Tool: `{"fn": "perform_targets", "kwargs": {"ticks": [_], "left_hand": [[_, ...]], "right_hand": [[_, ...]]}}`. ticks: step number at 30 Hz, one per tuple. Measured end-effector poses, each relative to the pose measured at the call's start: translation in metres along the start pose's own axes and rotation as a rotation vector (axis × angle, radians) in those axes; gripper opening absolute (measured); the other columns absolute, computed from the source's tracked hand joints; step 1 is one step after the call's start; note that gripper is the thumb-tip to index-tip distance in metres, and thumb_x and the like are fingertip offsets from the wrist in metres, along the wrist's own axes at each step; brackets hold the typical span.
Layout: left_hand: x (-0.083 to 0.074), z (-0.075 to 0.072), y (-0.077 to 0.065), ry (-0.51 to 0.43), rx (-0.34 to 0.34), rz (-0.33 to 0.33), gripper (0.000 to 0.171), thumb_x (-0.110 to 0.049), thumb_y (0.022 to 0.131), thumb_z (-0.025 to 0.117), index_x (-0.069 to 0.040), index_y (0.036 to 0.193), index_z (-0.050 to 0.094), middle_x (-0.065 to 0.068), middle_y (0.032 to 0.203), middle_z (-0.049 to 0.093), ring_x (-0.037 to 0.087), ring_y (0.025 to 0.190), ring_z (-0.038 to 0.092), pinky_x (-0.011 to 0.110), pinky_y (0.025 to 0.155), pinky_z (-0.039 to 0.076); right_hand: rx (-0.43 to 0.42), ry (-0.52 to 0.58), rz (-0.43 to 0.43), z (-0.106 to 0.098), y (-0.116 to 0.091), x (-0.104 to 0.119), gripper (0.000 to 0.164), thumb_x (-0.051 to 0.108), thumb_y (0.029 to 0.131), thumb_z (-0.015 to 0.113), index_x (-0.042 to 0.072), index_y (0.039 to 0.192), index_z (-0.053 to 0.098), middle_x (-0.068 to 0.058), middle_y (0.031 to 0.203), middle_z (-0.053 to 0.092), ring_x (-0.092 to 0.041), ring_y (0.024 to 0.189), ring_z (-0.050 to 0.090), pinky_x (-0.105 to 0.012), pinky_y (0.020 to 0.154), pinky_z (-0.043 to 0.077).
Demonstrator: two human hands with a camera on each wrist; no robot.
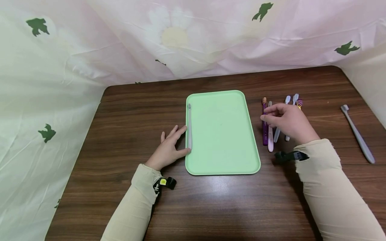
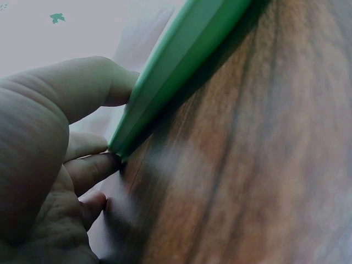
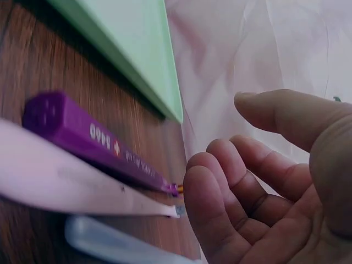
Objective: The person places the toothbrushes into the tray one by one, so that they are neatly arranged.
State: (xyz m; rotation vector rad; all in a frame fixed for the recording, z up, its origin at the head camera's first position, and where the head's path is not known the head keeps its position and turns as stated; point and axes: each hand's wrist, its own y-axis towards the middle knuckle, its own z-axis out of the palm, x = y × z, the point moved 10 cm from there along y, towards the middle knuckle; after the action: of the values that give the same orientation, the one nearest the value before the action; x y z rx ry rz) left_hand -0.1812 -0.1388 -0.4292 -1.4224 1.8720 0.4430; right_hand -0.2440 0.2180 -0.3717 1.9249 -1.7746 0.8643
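My left hand [image 1: 169, 149] rests at the left edge of a light green tray [image 1: 223, 137], thumb and fingertips touching its rim. Inside the tray, along that edge, lies a grey toothbrush [image 1: 190, 132]. My right hand [image 1: 291, 122] hovers over a row of toothbrushes right of the tray, holding nothing; thumb and fingers stand apart in the right wrist view. Beneath it are a purple toothbrush [image 3: 104, 140], a pale pink toothbrush [image 3: 71, 173] and a pale blue toothbrush [image 3: 121, 242]. Further toothbrushes are partly hidden by the hand, among them one with a yellow-and-purple head [image 1: 300, 103].
A larger grey toothbrush [image 1: 359, 135] lies apart at the far right of the dark wooden table [image 1: 135, 110]. A patterned cloth [image 1: 211, 40] hangs along the back and sides of the table.
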Motion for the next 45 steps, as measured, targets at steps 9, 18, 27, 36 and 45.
{"fn": "perform_targets", "kwargs": {"ticks": [9, 18, 27, 36, 45], "left_hand": [[0.001, 0.000, 0.000, 0.002, 0.000, -0.003, 0.083, -0.031, 0.091, 0.075, -0.021, 0.160, 0.030, -0.004, 0.162, 0.030, 0.015, 0.154, 0.009, 0.051, 0.119, -0.014], [0.000, 0.000, 0.000, 0.001, -0.001, 0.005, 0.082, -0.031, 0.091, 0.075, -0.021, 0.160, 0.030, -0.004, 0.162, 0.031, 0.016, 0.154, 0.009, 0.051, 0.119, -0.015], [0.001, 0.000, 0.000, 0.001, 0.000, 0.003, 0.082, -0.031, 0.091, 0.075, -0.021, 0.160, 0.030, -0.004, 0.162, 0.031, 0.016, 0.154, 0.009, 0.051, 0.119, -0.015], [0.000, 0.000, 0.000, 0.000, 0.002, 0.006, 0.082, -0.031, 0.092, 0.075, -0.021, 0.160, 0.030, -0.004, 0.162, 0.031, 0.015, 0.154, 0.009, 0.051, 0.119, -0.015], [0.000, 0.000, 0.000, 0.000, 0.003, 0.010, 0.081, -0.030, 0.092, 0.075, -0.019, 0.160, 0.031, -0.002, 0.162, 0.031, 0.016, 0.154, 0.009, 0.052, 0.119, -0.015]], "right_hand": [[0.004, -0.025, 0.011, -0.007, 0.003, -0.012, 0.047, 0.044, 0.095, 0.066, 0.004, 0.121, 0.068, -0.015, 0.100, 0.072, -0.025, 0.082, 0.065, -0.031, 0.062, 0.049], [0.014, -0.070, 0.031, -0.012, 0.005, -0.025, 0.053, 0.049, 0.095, 0.065, 0.003, 0.123, 0.066, -0.019, 0.108, 0.070, -0.027, 0.087, 0.060, -0.034, 0.065, 0.048], [-0.033, -0.049, 0.093, -0.026, 0.000, -0.040, 0.058, 0.051, 0.094, 0.064, 0.004, 0.126, 0.063, -0.021, 0.110, 0.065, -0.031, 0.088, 0.057, -0.035, 0.062, 0.047], [-0.070, -0.035, 0.168, -0.041, -0.004, -0.060, 0.057, 0.049, 0.097, 0.061, 0.004, 0.133, 0.059, -0.022, 0.114, 0.062, -0.033, 0.092, 0.058, -0.033, 0.063, 0.047], [-0.085, -0.064, 0.237, -0.051, -0.006, -0.085, 0.055, 0.043, 0.099, 0.060, 0.001, 0.136, 0.056, -0.028, 0.117, 0.061, -0.039, 0.098, 0.060, -0.032, 0.063, 0.047]]}}
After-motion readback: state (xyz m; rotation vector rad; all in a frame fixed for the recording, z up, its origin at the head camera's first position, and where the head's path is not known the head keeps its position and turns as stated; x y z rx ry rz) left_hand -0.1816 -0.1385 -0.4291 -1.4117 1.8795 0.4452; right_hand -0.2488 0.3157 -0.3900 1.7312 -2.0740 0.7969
